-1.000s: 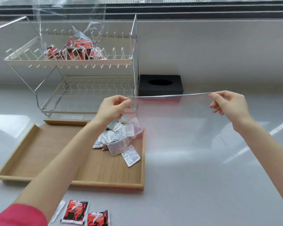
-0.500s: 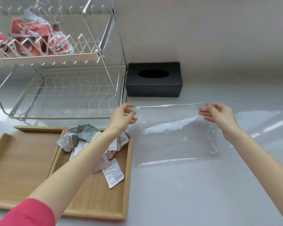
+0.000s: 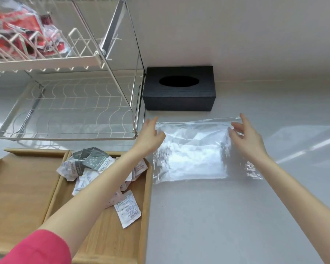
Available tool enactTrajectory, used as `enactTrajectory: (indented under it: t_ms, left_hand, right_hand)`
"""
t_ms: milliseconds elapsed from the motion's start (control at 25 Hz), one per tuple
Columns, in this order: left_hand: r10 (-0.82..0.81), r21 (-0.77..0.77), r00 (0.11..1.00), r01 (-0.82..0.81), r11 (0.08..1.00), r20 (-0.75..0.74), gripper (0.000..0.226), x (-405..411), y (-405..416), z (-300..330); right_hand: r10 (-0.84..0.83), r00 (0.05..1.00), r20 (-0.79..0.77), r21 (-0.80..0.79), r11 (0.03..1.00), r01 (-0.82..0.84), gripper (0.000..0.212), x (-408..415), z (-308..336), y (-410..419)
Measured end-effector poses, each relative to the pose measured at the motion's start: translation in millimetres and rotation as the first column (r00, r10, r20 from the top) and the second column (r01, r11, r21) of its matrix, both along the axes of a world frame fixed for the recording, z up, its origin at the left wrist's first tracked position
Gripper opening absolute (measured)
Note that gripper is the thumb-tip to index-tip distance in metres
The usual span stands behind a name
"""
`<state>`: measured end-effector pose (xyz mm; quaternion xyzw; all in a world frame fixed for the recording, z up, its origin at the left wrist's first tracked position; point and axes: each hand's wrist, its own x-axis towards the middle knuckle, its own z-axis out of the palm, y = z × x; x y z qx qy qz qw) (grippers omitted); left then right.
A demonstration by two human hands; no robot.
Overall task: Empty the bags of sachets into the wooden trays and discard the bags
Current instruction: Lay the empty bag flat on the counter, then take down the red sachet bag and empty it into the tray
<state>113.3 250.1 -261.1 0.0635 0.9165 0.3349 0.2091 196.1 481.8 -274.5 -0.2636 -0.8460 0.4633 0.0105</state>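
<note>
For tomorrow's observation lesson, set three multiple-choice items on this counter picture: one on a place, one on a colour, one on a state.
1. Where does the clear bag lie?
A. in a tray
B. on the counter, right of the trays
C. on the rack

2. What colour is the box by the wall?
A. black
B. white
C. red

3. How are the hands at the bag?
A. both clenched on it
B. open, fingers spread at its top corners
C. only one is near it

Answers:
1 B: the bag is flat on the grey counter, past the edge of the right tray.
2 A: the box with the oval hole is black.
3 B: the left hand and right hand show spread fingers, not pinching the bag.
</note>
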Motion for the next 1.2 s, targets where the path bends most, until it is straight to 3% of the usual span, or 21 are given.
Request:
enactTrajectory:
  t_ms: [160,400,760,1200]
  left_hand:
    - [-0.176,-0.045,0.979,0.172,0.984,-0.105,0.048,16,-9,19]
    - [-0.397,-0.396,0.88,0.277,0.875,-0.26,0.047,49,-48,54]
    - [-0.392,-0.511,0.833,0.158,0.845,-0.391,0.048,90,-131,110]
    - [-0.295,-0.506,0.751,-0.06,0.861,-0.591,0.046,69,-222,193]
  right_hand:
    - [0.176,0.982,0.062,0.112,0.977,-0.182,0.055,13,18,-25]
    - [0.411,0.883,0.228,0.416,0.778,-0.47,0.052,39,46,-73]
    - [0.507,0.851,0.137,0.518,0.696,-0.498,0.053,65,109,-152]
    - [0.628,0.777,-0.054,0.645,0.616,-0.453,0.055,36,202,-242]
